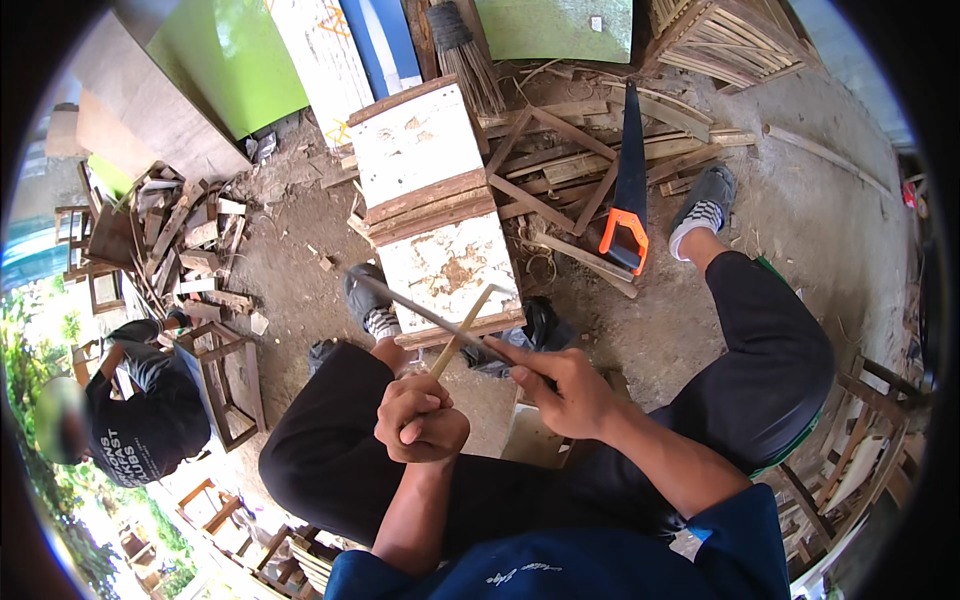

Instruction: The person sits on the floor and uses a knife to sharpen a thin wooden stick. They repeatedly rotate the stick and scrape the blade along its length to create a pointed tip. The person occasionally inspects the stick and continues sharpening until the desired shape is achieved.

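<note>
My left hand (422,418) is closed around a thin yellowish stick (462,335) with a bent tip, which points up and away over the near end of a worn white-topped wooden bench (408,145). My right hand (568,392) grips a long, narrow, dark metal blade (428,316), its forefinger stretched along it. The blade slants to the far left and crosses the stick just beyond my left fist. Its handle is hidden in my right hand, and I cannot tell whether it is a knife or a file.
A handsaw (630,185) with an orange handle leans right of the bench, beside wooden strips (570,160). A broom (462,50) stands behind. Scrap wood (185,240) is heaped at left, near another person (140,420) and a wooden frame (222,375). My feet flank the bench.
</note>
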Available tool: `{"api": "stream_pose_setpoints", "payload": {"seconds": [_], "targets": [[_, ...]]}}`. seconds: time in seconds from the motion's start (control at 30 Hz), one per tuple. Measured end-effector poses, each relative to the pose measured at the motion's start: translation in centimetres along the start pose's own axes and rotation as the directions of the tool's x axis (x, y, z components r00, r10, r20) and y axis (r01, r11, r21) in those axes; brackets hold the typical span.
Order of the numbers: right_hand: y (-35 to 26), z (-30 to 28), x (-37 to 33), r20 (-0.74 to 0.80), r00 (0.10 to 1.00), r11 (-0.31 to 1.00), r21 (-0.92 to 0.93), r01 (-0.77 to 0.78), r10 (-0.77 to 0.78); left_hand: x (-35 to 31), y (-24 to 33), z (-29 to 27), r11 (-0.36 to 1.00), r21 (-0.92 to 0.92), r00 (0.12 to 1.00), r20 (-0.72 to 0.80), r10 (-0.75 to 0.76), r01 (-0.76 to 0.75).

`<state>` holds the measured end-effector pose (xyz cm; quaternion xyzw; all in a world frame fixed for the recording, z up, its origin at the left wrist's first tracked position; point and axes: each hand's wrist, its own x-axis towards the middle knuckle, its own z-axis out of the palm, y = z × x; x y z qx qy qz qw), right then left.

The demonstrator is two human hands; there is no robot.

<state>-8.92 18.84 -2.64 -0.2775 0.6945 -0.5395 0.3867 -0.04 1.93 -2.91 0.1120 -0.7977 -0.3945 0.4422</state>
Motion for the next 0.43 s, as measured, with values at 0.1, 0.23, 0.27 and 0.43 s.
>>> {"api": "stream_pose_setpoints", "payload": {"seconds": [0.1,0.23,0.27,0.43], "targets": [[-0.4,0.9,0.1,-0.125,0.954,0.962,-0.035,0.27,-0.272,0.0,0.0,0.6,1.0,-0.007,0.999,0.046,0.026,-0.026],[0.2,0.4,-0.1,-0.039,0.991,0.989,0.077,-0.128,0.132,-0.3,0.2,0.9,1.0,0.016,1.0,-0.02,-0.018,0.019],[0.2,0.5,-0.1,-0.051,0.994,0.994,0.064,-0.091,0.094,-0.1,0.3,0.9,1.0,-0.004,1.0,-0.016,-0.027,0.027],[0.5,0.7,-0.1,-0.085,0.994,0.992,0.099,0.074,-0.065,-0.1,0.1,1.4,0.999,-0.032,0.999,-0.049,-0.012,0.01]]}}
